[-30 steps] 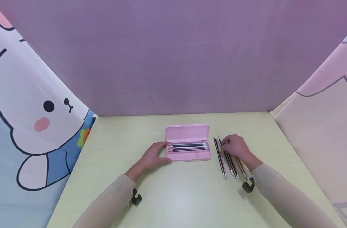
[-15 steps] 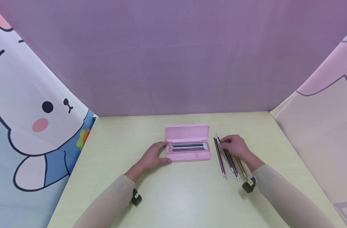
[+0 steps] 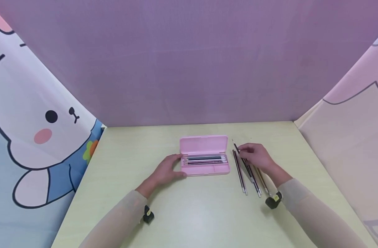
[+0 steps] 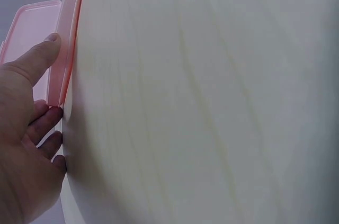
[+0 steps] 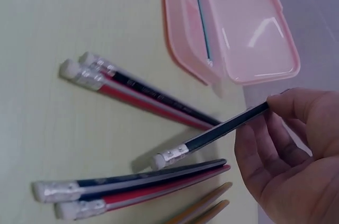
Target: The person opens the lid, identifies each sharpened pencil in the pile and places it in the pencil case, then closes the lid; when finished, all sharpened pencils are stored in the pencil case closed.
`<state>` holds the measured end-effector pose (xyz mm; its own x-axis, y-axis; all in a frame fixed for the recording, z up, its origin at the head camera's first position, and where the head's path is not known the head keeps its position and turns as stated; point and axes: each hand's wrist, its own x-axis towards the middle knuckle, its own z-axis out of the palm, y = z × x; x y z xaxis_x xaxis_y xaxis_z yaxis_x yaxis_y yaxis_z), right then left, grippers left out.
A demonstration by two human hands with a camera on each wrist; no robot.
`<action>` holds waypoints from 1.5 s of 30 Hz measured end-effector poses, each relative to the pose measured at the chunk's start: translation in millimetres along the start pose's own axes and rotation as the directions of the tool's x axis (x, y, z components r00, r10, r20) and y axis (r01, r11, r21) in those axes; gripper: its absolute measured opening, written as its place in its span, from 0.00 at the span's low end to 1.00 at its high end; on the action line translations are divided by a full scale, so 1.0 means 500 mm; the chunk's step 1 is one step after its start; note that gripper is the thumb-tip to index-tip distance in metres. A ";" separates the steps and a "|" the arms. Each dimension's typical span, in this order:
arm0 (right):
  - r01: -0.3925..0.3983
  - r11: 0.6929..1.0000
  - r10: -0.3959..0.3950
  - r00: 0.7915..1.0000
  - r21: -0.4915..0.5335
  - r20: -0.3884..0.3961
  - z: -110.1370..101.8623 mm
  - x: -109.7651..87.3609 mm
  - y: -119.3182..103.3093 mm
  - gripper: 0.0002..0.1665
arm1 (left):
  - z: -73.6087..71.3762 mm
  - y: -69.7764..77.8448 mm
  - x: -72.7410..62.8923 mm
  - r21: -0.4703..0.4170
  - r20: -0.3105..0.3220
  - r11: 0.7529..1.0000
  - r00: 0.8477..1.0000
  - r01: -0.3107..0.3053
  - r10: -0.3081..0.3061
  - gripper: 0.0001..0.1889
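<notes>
A pink pencil case (image 3: 204, 144) lies with its lid raised, and several pencils (image 3: 204, 160) fill its rear compartment. My left hand (image 3: 166, 169) holds the case by its left end, thumb at the front corner and fingers at the back one. Between thumb and fingers, my right hand (image 3: 256, 157) pinches a dark pencil (image 5: 225, 126) near its tip end. The pencil's white eraser points down toward the table, with a shadow beneath. Two red and black pencils (image 3: 239, 174) lie left of that hand. Another dark and red pair (image 5: 153, 184) lies under it, beside two yellow pencils (image 3: 262, 182).
The pale wooden table (image 3: 189, 213) ends at a purple panel (image 3: 189, 69) behind. Printed cartoon cloths hang at the left (image 3: 46, 155) and right (image 3: 347, 137). A small black wrist camera (image 3: 273, 200) hangs below the right sleeve, close over the yellow pencils' ends.
My right hand has drawn one dark pencil out of the loose group, raising it and shifting its tip up and left toward the case. The left hand and the case stay where they were.
</notes>
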<state>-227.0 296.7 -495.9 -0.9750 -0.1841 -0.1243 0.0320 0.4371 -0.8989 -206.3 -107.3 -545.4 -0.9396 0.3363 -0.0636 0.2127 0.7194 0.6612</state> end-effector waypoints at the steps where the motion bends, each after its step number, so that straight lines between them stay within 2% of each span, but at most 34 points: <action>1: 0.011 1.000 -0.011 1.000 0.003 0.003 0.000 0.000 -0.004 0.20 | 0.000 0.000 0.000 0.001 -0.001 1.000 1.000 0.000 0.000 0.47; 6: 0.062 0.998 -0.063 0.998 0.016 0.019 0.006 0.011 -0.024 0.18 | 0.001 -0.002 0.002 0.001 -0.002 1.000 1.000 0.002 -0.002 0.47; 17: 0.141 0.989 -0.139 0.989 -0.040 0.056 0.032 0.049 -0.074 0.18 | 0.000 -0.002 0.007 0.003 0.004 1.000 1.000 0.006 -0.006 0.48; 24: 0.186 0.978 -0.180 0.981 -0.089 0.078 0.064 0.074 -0.116 0.16 | -0.004 -0.002 0.006 0.033 0.002 0.999 1.000 0.003 -0.003 0.48; 30: 0.218 0.973 -0.211 0.973 -0.072 0.093 0.096 0.097 -0.140 0.14 | -0.009 0.002 0.004 0.025 0.002 0.999 1.000 0.022 -0.022 0.48; 38: 0.215 0.971 -0.203 0.973 -0.109 0.111 0.139 0.124 -0.153 0.13 | -0.010 0.002 0.007 0.068 -0.006 0.997 0.999 0.036 -0.036 0.48; 45: 0.207 0.973 -0.193 0.972 -0.104 0.133 0.160 0.126 -0.138 0.12 | -0.008 0.001 0.007 0.062 -0.010 0.997 0.999 0.036 -0.035 0.47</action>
<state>-272.9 184.4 -475.3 -0.9247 -0.3808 -0.0037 -0.1937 0.4786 -0.8564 -210.7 -107.9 -542.2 -0.9492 0.3047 -0.0791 0.1954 0.7673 0.6108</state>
